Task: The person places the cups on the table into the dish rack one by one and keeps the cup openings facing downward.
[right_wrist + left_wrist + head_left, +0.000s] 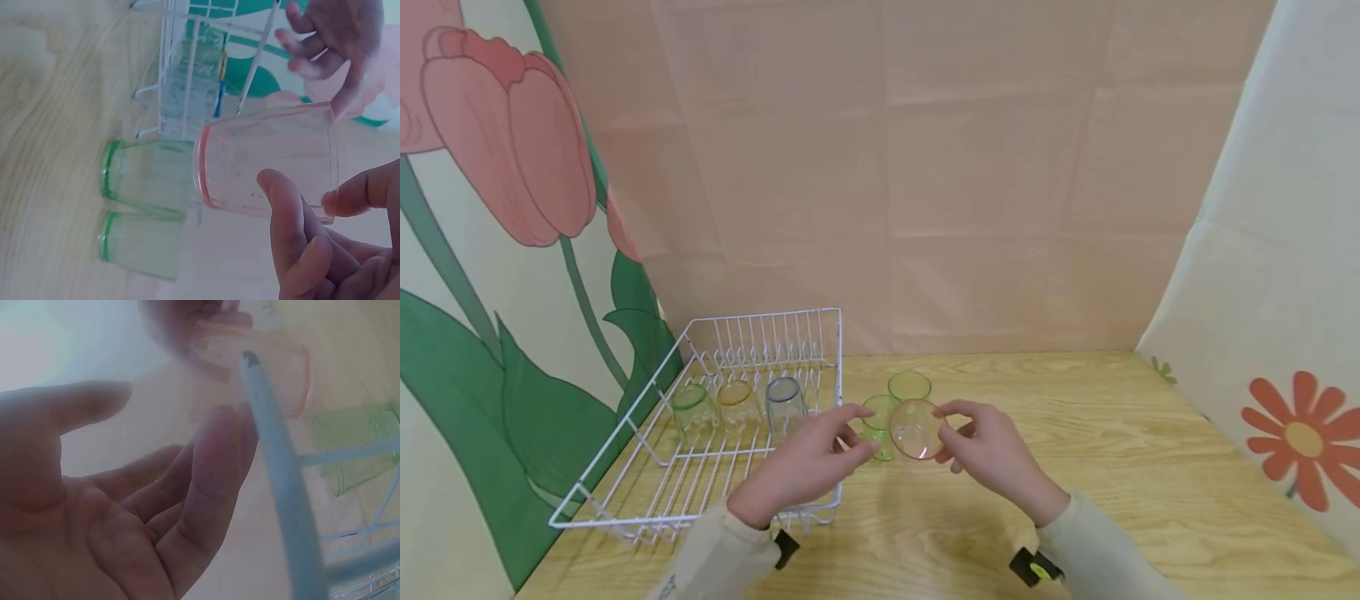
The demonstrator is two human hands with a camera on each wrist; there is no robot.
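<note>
Wood-grain table [1120, 500], pinkish wall [925, 167]; my right hand [988, 442] pinches a pink glass [913, 429] mouth-up, axis near-vertical; my left hand [808, 454] is loose.

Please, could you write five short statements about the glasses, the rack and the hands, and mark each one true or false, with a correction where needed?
1. The right hand holds the pink glass. True.
2. Three glasses are in the rack. True.
3. Both hands grip the blue glass. False: the blue glass is in the rack, and the left hand grips nothing.
4. Two green glasses are on the table. True.
5. In the head view, the rack is right of the pink glass. False: it is left of it.
</note>
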